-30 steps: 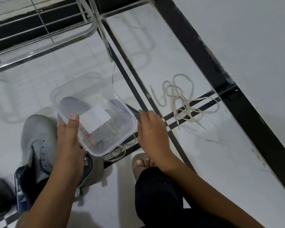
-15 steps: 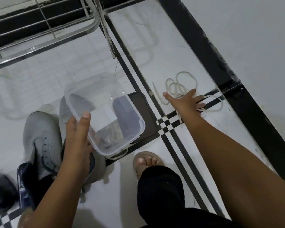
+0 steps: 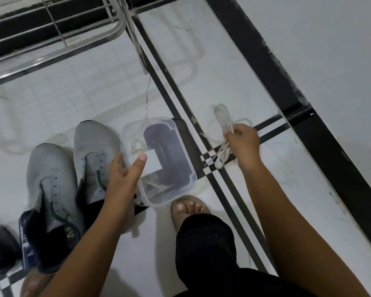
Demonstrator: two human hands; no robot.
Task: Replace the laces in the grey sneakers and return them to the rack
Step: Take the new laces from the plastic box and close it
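Head view — right hand (image 3: 242,139) has bunched the loose laces (image 3: 223,133) off the floor.

Half a sec ago it lay flat on them; now it grips them, prob. old ones bound for the clear tub (image 3: 159,161) the left hand (image 3: 124,174) holds — grey sneakers (image 3: 69,168) sit unlaced beside it.

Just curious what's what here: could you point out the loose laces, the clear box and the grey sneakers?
laces (image 3: 222,116): head view, upper loop.
clear box (image 3: 186,166): head view, right wall.
grey sneakers (image 3: 49,166): head view, left shoe's toe.
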